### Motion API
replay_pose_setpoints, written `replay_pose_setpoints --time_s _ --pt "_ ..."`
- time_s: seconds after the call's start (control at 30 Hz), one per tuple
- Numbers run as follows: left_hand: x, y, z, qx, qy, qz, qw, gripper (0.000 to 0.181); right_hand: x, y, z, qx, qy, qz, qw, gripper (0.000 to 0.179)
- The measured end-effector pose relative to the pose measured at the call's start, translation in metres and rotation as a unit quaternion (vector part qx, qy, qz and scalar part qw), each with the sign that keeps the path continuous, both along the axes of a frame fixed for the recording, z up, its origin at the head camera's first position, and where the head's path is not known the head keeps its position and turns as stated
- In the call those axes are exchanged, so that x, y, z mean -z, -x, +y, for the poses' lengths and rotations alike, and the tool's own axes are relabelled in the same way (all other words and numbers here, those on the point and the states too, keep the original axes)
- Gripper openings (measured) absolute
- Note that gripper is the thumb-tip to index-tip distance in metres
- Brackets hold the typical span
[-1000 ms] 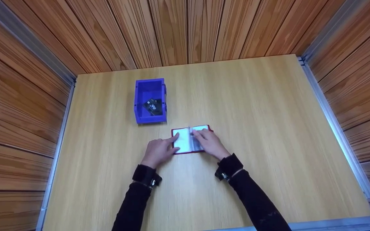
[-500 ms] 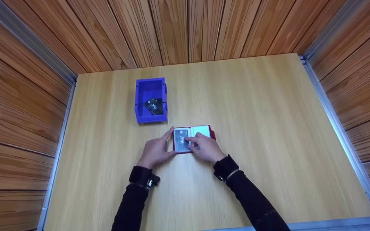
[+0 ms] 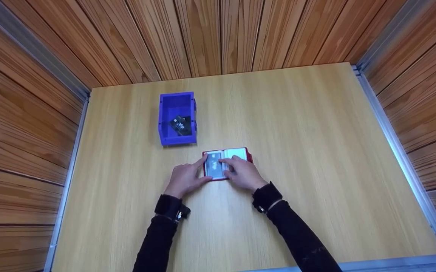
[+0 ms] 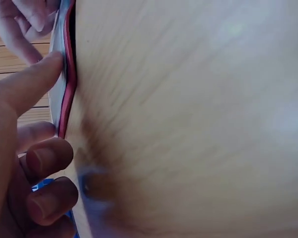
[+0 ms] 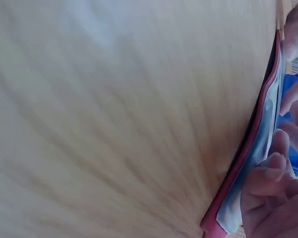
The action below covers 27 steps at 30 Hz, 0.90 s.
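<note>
An open red card holder (image 3: 237,152) with clear plastic sleeves lies flat on the table. In its left sleeve sits a dark card (image 3: 212,167) with "Vip" lettering. My left hand (image 3: 183,180) rests at the holder's left side, with index finger and thumb spread to its upper and lower corners. My right hand (image 3: 246,176) lies over the right page and reaches its index finger onto the left sleeve near the card's right edge. In the left wrist view the thumb (image 4: 44,74) touches the sleeve by the red cover (image 4: 68,99). Most of the right page's lower half is hidden.
A blue-purple bin (image 3: 177,140) stands behind the holder to the left, with dark cards (image 3: 182,126) inside, the top one marked "Vip". Wood-panelled walls (image 3: 210,37) enclose the table (image 3: 297,132) at the back and sides, with metal rails along its edges.
The right hand has turned a sleeve page over to the left, so the dark card now shows there. Its index finger has shifted to that sleeve; the left fingers briefly moved out, then back onto the corners.
</note>
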<state>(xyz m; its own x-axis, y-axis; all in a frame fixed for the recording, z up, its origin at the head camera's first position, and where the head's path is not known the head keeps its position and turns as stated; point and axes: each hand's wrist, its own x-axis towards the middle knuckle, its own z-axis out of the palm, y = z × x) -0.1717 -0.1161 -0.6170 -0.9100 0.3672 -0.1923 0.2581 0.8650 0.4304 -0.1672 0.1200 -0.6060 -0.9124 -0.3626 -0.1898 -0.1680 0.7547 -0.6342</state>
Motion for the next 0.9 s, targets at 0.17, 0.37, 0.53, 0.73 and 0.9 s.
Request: replay_pose_setpoints --time_s 0.17,0.37,0.53,0.73,0.9 --pt "0.0 -0.001 0.0 0.009 0.009 0.015 0.9998 0.082 0.0 0.003 0.002 0.05 0.047 -0.002 0.9977 0.036" --pt "0.001 0.0 -0.001 0.011 0.013 0.014 0.9998 0.082 0.0 0.004 0.003 0.082 0.064 -0.002 0.9945 0.027" --pt "0.0 0.0 -0.001 0.009 0.014 0.003 0.9999 0.082 -0.006 0.004 0.001 0.104 0.072 -0.001 0.9919 0.022" --pt "-0.001 0.0 0.0 0.009 0.017 -0.006 0.9998 0.082 -0.024 0.005 -0.001 0.146 0.113 0.02 0.9826 0.014" --pt "-0.002 0.0 0.0 0.007 0.019 -0.015 0.9997 0.082 -0.034 0.007 0.0 0.199 0.185 0.01 0.9622 0.012"
